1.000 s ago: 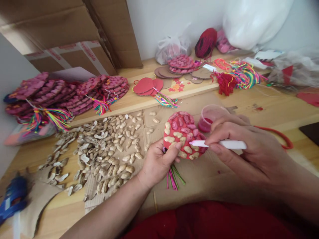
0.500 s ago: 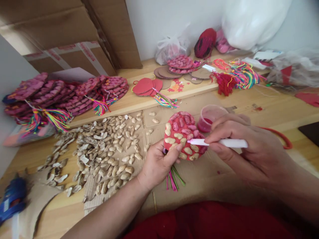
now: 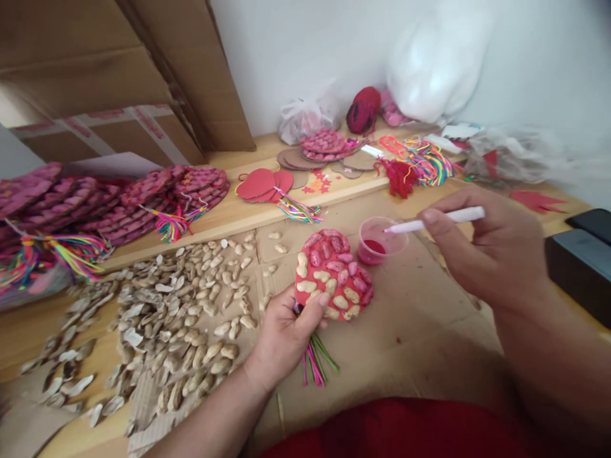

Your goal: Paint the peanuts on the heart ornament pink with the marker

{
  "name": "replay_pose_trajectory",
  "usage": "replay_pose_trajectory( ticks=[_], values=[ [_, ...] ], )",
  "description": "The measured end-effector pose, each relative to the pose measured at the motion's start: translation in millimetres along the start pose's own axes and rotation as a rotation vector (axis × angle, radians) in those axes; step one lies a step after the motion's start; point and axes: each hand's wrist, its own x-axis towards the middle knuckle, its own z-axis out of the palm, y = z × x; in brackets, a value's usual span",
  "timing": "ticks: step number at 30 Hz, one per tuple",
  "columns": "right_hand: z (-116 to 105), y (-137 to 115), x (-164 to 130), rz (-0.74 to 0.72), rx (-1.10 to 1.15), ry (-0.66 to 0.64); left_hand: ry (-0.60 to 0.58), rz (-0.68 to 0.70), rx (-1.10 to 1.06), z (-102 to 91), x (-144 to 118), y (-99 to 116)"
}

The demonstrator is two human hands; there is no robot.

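Holding a round red disc studded with peanut shells, your left hand pinches its lower edge between thumb and fingers, with a bunch of coloured tassel threads hanging just below the disc. About half the shells on the disc are painted pink and the rest are bare tan. Just beyond the disc's upper right edge stands a small clear cup of red paint. Your right hand, to the right of the disc, is closed around a white brush whose tip rests at the cup's rim. This looks like the reloading step between strokes. The next stroke seems to call for bringing the wet tip back over the disc to one bare shell without dripping. Left of the disc lies a wide spread of loose peanut shells; behind it, on a raised wooden ledge, sit stacks of finished pink discs.
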Motion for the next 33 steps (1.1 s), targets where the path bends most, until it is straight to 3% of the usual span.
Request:
replay_pose_trajectory(
  ticks=[4, 12, 24, 33],
  values=[
    [9, 6, 0, -0.063, -0.081, -0.107, 0.015, -0.017, 0.016, -2.4, -1, -5],
    [22, 6, -1, -0.075, 0.008, -0.229, 0.007, -0.021, -0.016, -3.0, 0, -7],
    [26, 12, -1, -0.171, -0.062, -0.162, 0.011, -0.019, 0.0, -2.6, 0, -6],
    [29, 11, -2, -0.124, -0.02, -0.15, -0.011, -0.018, 0.009, -3.1, 0, -4]
  ],
)
